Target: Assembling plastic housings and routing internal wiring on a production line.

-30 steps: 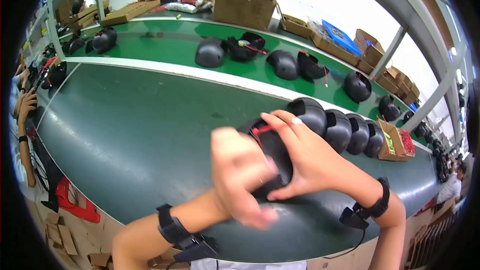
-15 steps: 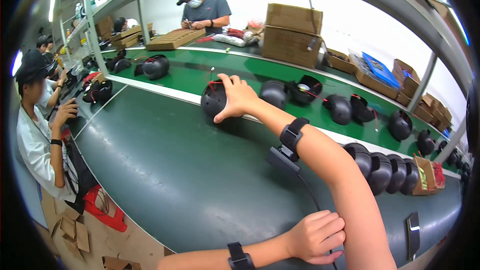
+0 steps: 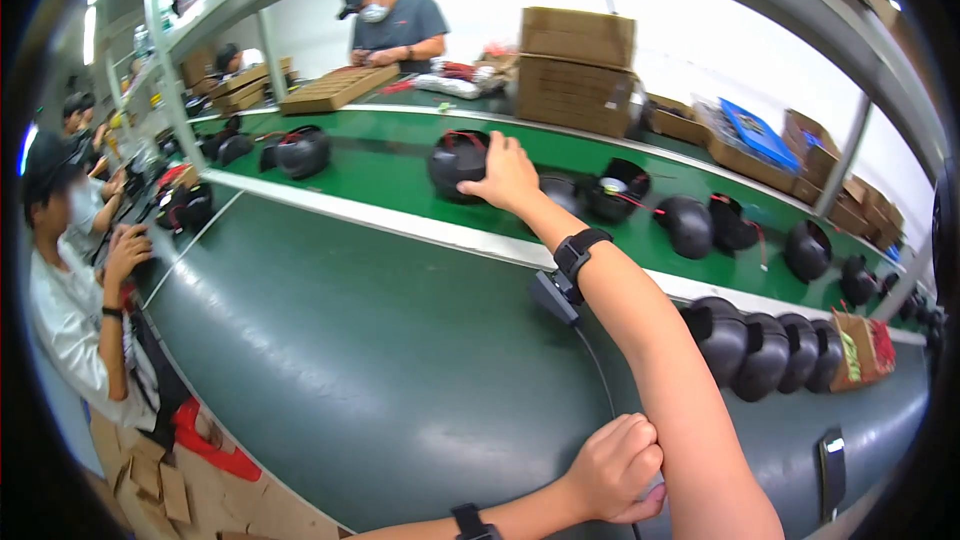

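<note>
Head view: right hand (image 3: 507,175) spread on black helmet (image 3: 458,164); left hand (image 3: 618,468) curled, empty, at table edge (image 3: 330,360).

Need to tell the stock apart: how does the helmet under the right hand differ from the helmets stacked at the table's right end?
The helmet under the right hand sits alone on the far green belt; the stacked helmets are nested in a row on the near grey table. The belt helmet shows red straps; none are visible on the stack. The hand touches the belt helmet; the stack is untouched. Both are black.
</note>
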A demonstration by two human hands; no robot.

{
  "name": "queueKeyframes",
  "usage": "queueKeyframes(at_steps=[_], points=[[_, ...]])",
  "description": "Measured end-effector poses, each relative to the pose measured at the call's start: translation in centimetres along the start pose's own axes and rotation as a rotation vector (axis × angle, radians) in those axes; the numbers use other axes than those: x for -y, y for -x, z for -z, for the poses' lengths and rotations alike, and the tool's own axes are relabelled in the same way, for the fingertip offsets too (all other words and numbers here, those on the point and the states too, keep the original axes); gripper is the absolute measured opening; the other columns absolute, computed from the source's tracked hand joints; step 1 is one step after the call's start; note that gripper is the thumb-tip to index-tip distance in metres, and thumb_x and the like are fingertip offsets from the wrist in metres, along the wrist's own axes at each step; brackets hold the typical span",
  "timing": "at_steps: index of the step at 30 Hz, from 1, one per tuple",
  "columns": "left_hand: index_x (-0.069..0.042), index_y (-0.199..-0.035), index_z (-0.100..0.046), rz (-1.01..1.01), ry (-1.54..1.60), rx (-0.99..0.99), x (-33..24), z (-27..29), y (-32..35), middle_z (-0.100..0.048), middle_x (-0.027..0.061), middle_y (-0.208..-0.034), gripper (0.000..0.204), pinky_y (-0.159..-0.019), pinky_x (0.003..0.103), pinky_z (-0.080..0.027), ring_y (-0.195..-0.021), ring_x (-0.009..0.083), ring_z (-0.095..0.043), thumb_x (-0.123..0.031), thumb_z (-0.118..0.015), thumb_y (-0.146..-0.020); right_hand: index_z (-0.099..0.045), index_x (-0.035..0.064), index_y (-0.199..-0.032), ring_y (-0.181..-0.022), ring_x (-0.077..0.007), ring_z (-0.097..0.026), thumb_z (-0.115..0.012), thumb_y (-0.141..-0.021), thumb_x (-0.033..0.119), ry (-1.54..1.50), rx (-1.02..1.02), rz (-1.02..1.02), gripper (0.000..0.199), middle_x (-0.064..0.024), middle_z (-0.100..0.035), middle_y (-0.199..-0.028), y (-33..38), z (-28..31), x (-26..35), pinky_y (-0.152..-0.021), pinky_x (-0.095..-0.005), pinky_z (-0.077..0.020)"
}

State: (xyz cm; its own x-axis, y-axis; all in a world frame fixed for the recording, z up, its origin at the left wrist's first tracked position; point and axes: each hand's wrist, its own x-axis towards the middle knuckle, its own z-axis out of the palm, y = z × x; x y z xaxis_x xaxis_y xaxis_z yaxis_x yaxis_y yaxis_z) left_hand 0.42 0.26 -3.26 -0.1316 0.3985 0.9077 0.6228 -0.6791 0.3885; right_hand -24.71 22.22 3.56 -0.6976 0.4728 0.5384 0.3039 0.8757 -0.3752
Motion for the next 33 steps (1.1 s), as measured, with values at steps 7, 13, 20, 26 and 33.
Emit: queueKeyframes(at_steps=[7, 13, 20, 26, 33], points=[[-0.004, -0.076, -0.059, -0.056, -0.074, 0.245, -0.1, 0.2, -1.7, -0.055, 0.0079, -0.082, 0.016, -0.052, 0.031, -0.044, -0.059, 0.0214, -0.053, -0.008, -0.069, -0.063, -0.072, 0.0085, -0.085, -0.084, -0.0344, -0.067, -0.063, -0.071, 0.028, 0.314, -0.248, -0.2, 0.025, -0.0174, -0.069, -0.089, 1.5, 16.5, -14.3, -0.075, -0.0444, -0.054], [-0.005, -0.074, -0.059, -0.016, -0.066, 0.297, -0.1, -0.1, -1.3, -0.055, 0.0055, -0.079, 0.012, -0.051, 0.03, -0.042, -0.057, 0.0194, -0.052, -0.008, -0.067, -0.066, -0.065, -0.0072, -0.099, -0.104, -0.0397, -0.061, -0.071, -0.072, 0.03, 0.456, -0.001, -0.582, 0.046, -0.0288, -0.063, -0.108, 9.9, 24.2, -30.5, -0.091, -0.0449, -0.0488], [-0.006, -0.072, -0.06, 0.062, -0.071, 0.318, 0.3, 0.1, -1.4, -0.055, 0.0054, -0.076, 0.006, -0.052, 0.031, -0.044, -0.06, 0.0202, -0.054, -0.006, -0.066, -0.069, -0.067, -0.0055, -0.098, -0.098, -0.038, -0.064, -0.077, -0.074, 0.026, 0.54, 0.093, -0.686, 0.041, -0.026, -0.066, -0.103, 13.8, 24.4, -28.6, -0.085, -0.0425, -0.0521], [-0.005, -0.071, -0.06, 0.031, -0.09, 0.251, 0.5, 0.2, -1.8, -0.055, 0.0054, -0.074, 0.005, -0.052, 0.032, -0.045, -0.06, 0.021, -0.056, -0.002, -0.064, -0.069, -0.067, -0.0066, -0.082, -0.069, -0.0309, -0.068, -0.071, -0.075, 0.021, 0.178, 0.008, -0.845, 0.029, -0.021, -0.068, -0.077, 16.0, 26.1, -30.5, -0.063, -0.0394, -0.0542], [-0.003, -0.076, -0.061, 0.029, -0.109, 0.255, 0.5, 0.7, -1.5, -0.057, 0.0077, -0.078, 0.004, -0.056, 0.032, -0.046, -0.064, 0.0228, -0.057, -0.003, -0.061, -0.072, -0.058, 0.0018, -0.069, -0.05, -0.0181, -0.058, -0.063, -0.081, 0.017, -0.535, -0.181, -0.88, 0.02, -0.0041, -0.056, -0.058, 18.7, 26.7, -29.8, -0.047, -0.0337, -0.0497]])
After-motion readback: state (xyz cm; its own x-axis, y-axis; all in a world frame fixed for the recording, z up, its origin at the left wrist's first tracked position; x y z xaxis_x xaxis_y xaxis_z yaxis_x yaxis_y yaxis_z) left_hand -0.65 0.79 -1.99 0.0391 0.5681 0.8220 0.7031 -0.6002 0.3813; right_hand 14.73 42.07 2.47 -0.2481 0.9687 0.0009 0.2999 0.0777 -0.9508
